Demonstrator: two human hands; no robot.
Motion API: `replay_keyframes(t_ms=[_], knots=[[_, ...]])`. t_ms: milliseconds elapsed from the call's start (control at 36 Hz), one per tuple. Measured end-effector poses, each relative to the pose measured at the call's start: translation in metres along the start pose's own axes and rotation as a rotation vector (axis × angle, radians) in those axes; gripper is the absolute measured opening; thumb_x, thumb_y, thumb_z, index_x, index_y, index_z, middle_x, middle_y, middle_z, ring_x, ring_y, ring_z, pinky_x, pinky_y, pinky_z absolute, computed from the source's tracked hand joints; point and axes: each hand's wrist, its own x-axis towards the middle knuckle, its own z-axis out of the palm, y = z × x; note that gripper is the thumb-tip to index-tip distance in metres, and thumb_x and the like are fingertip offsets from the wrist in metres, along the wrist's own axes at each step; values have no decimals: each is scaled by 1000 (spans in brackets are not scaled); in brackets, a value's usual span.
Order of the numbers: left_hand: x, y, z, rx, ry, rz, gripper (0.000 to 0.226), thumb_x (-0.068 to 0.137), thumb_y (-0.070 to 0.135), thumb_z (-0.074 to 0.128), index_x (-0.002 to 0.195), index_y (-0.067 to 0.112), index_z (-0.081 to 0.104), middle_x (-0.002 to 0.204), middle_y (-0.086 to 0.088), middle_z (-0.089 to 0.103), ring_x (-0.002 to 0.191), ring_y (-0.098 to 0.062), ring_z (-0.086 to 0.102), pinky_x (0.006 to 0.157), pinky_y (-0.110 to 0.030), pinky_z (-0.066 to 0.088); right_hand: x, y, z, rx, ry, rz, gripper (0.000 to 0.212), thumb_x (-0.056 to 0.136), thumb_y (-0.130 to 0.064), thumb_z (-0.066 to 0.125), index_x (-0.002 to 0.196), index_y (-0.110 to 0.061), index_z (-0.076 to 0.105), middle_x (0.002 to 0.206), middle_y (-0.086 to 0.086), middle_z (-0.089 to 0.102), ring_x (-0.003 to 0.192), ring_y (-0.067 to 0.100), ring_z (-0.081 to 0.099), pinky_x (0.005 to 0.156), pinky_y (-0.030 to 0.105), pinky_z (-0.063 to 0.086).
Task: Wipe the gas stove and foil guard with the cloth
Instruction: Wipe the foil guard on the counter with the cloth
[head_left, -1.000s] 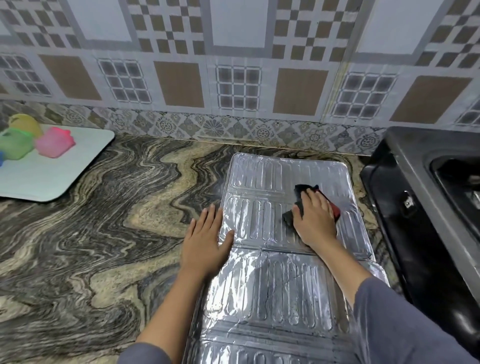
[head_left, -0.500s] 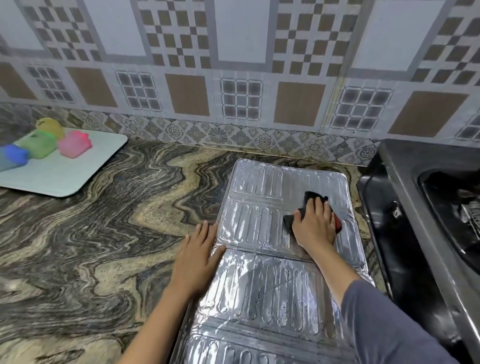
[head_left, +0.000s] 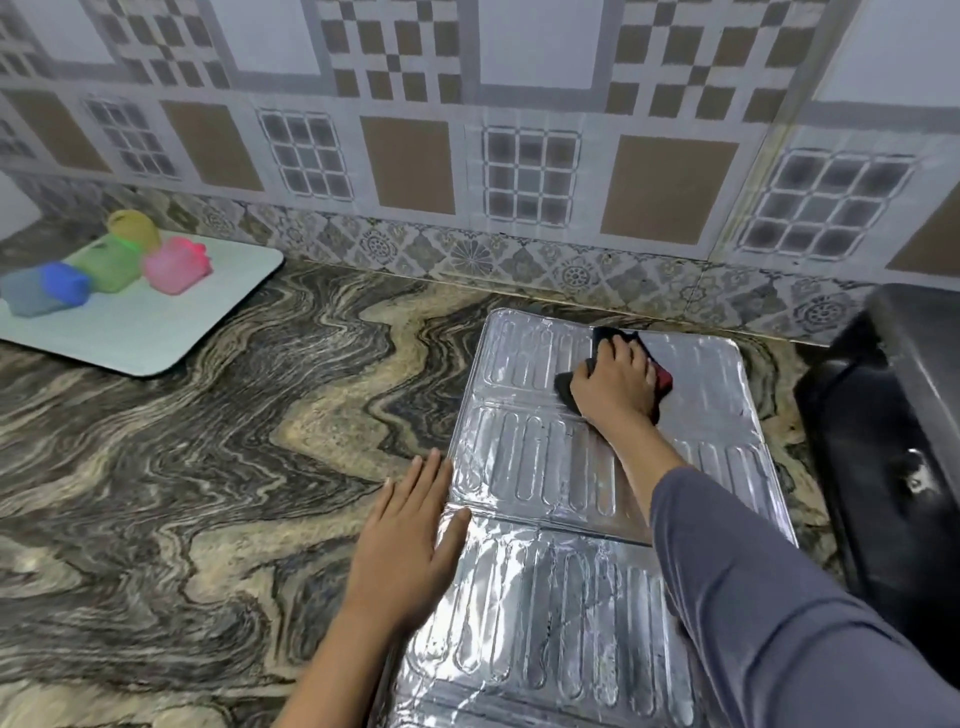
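While the cloth (head_left: 657, 376) lay on the far panel of the foil guard (head_left: 561, 597), the right hand (head_left: 618, 382) pressed it flat, fingers spread over it. At the guard's left edge, the left hand (head_left: 410, 551) rested flat, holding nothing. Right of the guard stood the gas stove (head_left: 893, 447) on the table (head_left: 182, 467).

The right hand (head_left: 618, 379) has pushed the cloth (head_left: 662, 376) to the foil guard's (head_left: 519, 441) far panel.
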Motion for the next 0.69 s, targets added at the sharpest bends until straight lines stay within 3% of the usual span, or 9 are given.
replay_keyframes(t_ms=[333, 528, 611, 694], knots=[[0, 2, 0, -13, 8, -38, 58, 94, 54, 9, 146, 35, -7, 153, 21, -16, 140, 6, -18, 116, -23, -11, 5, -88, 30, -41, -155, -524, 48, 95, -32, 33, 140, -13, 35, 153, 2, 29, 141, 23, 20, 116, 39, 13], [-1, 2, 4, 19, -9, -49, 60, 94, 54, 6, 146, 31, -11, 153, 17, -19, 141, 1, -19, 117, -26, -11, -22, -59, 19, -63, -283, -902, 47, 98, -35, 34, 143, -19, 33, 152, -4, 30, 142, 17, 19, 117, 32, 10], [0, 1, 3, 36, -27, -49, 60, 94, 54, 5, 146, 29, -13, 153, 15, -22, 141, -1, -21, 118, -28, -12, -27, -24, 3, -79, -270, -861, 48, 97, -39, 32, 142, -22, 33, 152, -7, 31, 142, 14, 20, 116, 29, 11], [1, 1, 1, 42, -35, -48, 61, 95, 54, 5, 146, 28, -14, 153, 13, -22, 141, -3, -21, 118, -29, -12, -31, 10, -9, -66, -208, -671, 48, 97, -40, 32, 142, -23, 33, 151, -5, 32, 142, 14, 22, 115, 29, 13]])
